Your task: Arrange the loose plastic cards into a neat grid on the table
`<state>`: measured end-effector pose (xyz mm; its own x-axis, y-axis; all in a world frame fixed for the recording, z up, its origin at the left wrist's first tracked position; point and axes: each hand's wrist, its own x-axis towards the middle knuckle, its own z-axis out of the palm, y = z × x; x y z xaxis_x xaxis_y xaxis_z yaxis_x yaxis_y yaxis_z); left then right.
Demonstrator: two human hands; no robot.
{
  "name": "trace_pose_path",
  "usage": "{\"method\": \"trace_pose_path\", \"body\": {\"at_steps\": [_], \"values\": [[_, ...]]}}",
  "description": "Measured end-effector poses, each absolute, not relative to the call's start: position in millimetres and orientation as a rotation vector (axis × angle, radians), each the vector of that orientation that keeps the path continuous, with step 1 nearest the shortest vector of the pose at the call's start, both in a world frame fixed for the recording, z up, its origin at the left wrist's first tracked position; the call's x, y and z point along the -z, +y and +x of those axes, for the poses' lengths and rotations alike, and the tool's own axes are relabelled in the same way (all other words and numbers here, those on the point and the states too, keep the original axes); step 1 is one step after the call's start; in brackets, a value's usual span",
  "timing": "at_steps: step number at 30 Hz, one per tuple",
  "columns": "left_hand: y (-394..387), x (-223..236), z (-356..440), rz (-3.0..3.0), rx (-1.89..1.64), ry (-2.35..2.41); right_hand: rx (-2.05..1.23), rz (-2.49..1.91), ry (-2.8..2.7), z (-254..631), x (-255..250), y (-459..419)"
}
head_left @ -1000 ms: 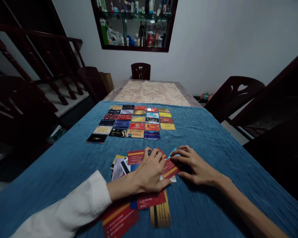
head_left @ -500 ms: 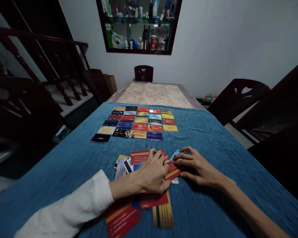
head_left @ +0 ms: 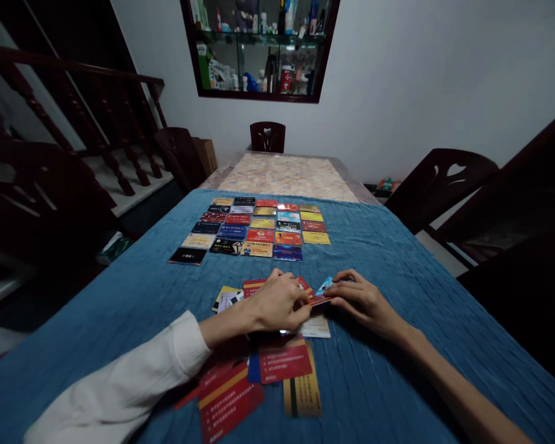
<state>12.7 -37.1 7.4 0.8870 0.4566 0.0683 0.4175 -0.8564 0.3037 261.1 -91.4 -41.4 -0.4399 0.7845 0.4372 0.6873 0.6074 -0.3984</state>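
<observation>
Between my two hands a red card (head_left: 320, 300) is tilted up off the pile, seen nearly edge-on. My left hand (head_left: 282, 303) pinches its left end and reaches across the loose pile. The right end sits between the thumb and fingers of my right hand (head_left: 358, 299). A light blue card (head_left: 324, 286) lies just behind, by my right fingertips. Under and around my left hand are red cards (head_left: 284, 359), a gold card with a dark stripe (head_left: 302, 388), a white card (head_left: 317, 327) and a yellow card (head_left: 224, 296). My left hand and forearm hide part of the pile.
Beyond the pile, several cards lie in rows, with a black card (head_left: 188, 256) at the near left corner and a yellow card (head_left: 316, 238) at the right. A blue cloth (head_left: 374, 246) covers the near table. Dark chairs (head_left: 439, 185) stand around it.
The red card has been tipped up from lying nearly flat. My right thumb and fingers have closed on its end, and my left hand has shifted slightly left, uncovering more of the white card.
</observation>
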Motion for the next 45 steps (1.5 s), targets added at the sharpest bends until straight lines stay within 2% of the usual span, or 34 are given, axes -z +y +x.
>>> {"method": "trace_pose_path", "body": {"at_steps": [15, 32, 45], "values": [[-9.7, 1.1, 9.8, 2.695, -0.522, 0.594, -0.130, -1.166, -2.022, 251.0, 55.4, -79.9], [5.4, 21.0, 7.8, 2.599, -0.604, 0.679, 0.021, -1.281, -1.978, 245.2, 65.9, -75.3], [-2.9, 24.3, 10.3, 2.659, -0.582, 0.800, 0.367, -1.214, -2.096, 243.3, 67.8, -72.8]]}}
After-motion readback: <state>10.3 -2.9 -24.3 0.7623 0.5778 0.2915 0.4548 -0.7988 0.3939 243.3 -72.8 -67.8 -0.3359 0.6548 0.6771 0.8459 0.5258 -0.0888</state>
